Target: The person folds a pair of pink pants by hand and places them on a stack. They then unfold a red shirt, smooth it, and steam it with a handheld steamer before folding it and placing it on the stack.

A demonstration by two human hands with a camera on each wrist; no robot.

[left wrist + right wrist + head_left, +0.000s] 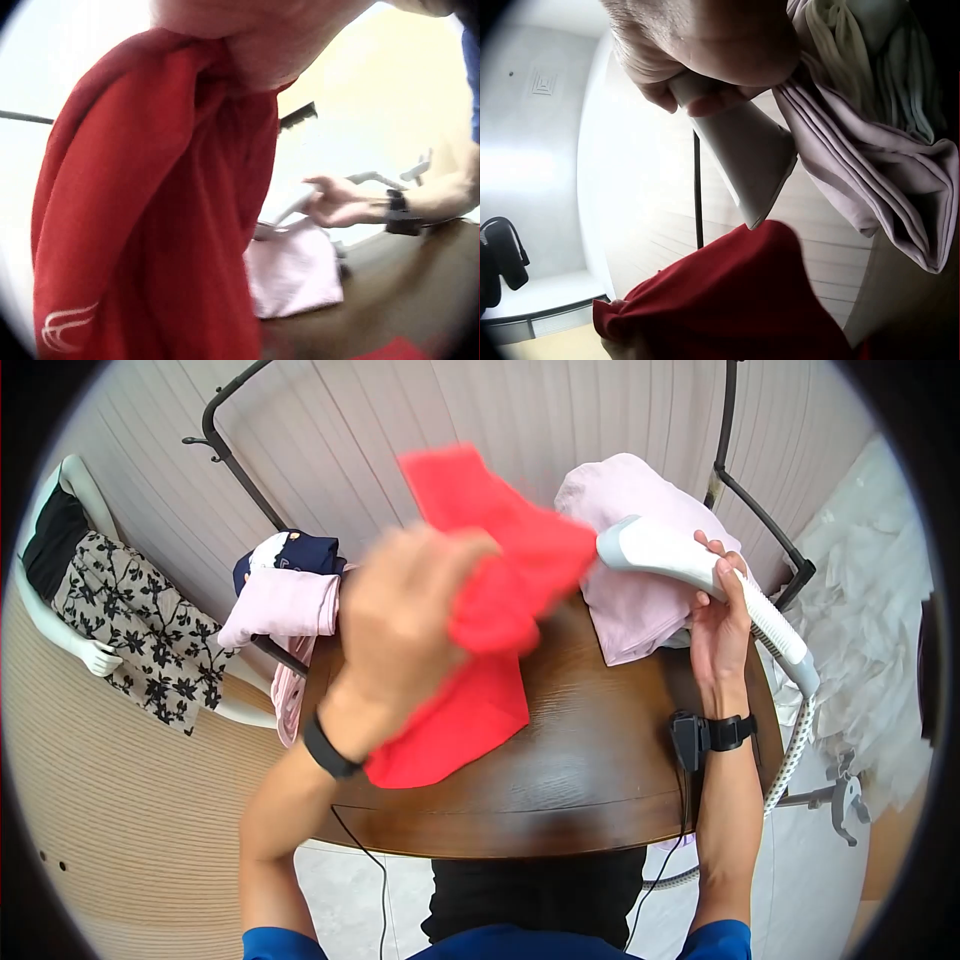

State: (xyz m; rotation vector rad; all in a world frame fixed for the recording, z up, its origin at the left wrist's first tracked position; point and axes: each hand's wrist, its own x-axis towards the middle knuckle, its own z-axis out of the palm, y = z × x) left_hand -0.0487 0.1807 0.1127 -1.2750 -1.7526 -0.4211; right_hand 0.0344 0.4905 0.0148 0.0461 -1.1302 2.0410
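My left hand (pixel 395 615), blurred in the head view, grips a bunched red garment (pixel 530 545) lifted over the table. Part of the cloth hangs to the tabletop, and a small white logo (pixel 66 328) shows on it in the left wrist view. In my right hand (pixel 728 615) is a white garment steamer (pixel 660 548), fingers wrapped round its handle. Its grey head points left at the red cloth, and the two overlap in the head view. A folded pale pink garment (pixel 630 625) lies behind and beneath the steamer.
The dark wooden table (pixel 560 760) has a curved front edge. A ribbed hose (pixel 795 755) hangs down at the right. Folded clothes (pixel 285 600) sit at the left by a black metal rack (pixel 240 465). A mannequin (pixel 100 590) in a floral skirt stands further left.
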